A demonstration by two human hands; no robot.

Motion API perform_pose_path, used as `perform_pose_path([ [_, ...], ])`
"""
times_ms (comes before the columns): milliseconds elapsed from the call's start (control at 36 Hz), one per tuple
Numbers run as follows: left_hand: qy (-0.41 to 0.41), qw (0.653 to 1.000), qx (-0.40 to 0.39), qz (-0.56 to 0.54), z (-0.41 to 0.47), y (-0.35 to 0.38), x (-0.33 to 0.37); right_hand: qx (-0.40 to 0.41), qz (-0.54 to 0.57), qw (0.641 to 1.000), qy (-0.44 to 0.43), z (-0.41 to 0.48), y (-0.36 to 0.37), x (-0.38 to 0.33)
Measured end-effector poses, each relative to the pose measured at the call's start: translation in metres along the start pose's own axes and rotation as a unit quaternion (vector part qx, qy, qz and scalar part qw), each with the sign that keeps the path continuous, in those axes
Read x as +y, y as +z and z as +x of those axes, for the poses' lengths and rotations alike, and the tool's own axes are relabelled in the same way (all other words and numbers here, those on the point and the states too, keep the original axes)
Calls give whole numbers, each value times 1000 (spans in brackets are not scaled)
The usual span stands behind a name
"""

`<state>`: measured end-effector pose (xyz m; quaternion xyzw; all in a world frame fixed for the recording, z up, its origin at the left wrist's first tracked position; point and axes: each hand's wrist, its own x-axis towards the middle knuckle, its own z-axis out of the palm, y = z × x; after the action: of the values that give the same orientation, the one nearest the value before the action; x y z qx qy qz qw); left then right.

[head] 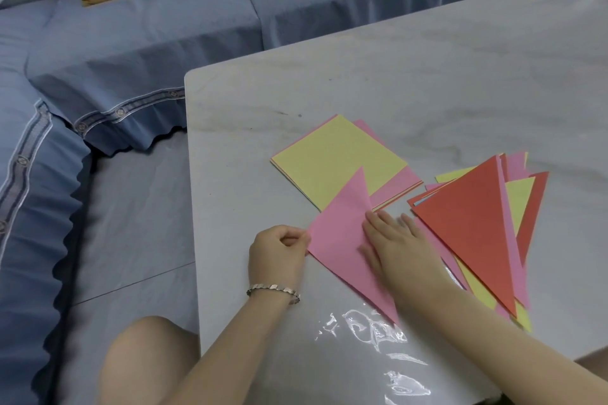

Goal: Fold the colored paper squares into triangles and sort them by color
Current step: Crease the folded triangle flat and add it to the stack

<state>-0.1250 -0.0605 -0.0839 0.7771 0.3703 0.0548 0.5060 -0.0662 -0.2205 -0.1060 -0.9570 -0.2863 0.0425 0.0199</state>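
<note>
Head view: on a glossy marble-look table (pixel 427 76), the left hand (pixel 279 253) pinches a corner of a thin pink triangle (pixel 339 233) while the right hand (pixel 398 246) lies flat on it, fingers spread, pressing it down. Just right, a loose pile (pixel 473 223) of red, yellow and pink triangles lies unsorted. Beyond, a neat stack (pixel 332 158) of flat squares, yellow on top, apparently awaits folding; I'd say midway

Far side: grey marbled table (pixel 427 76) surface, open.
Centre: stack of yellow-topped paper squares (pixel 335 158).
Right: pile of red-topped folded triangles (pixel 470 223).
Front: pink folded paper triangle (pixel 339 240); clear plastic wrapper (pixel 371 325).
</note>
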Motion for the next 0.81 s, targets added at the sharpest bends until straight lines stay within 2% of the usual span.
perform_pose_path([
  [56,1,1000,1,-4,0,0,0,10,5,1000,14,13,-7,0],
  [167,-1,1000,0,-8,0,0,-1,-33,-15,999,-14,38,-16,5],
  [306,-5,1000,-6,-13,0,-1,-2,-63,-20,998,6,68,-22,10],
  [528,-10,1000,-9,-13,3,-1,-2,-56,14,998,11,90,-25,16],
  [806,-4,1000,0,-15,3,1,-5,-138,115,983,-25,74,-30,41],
])
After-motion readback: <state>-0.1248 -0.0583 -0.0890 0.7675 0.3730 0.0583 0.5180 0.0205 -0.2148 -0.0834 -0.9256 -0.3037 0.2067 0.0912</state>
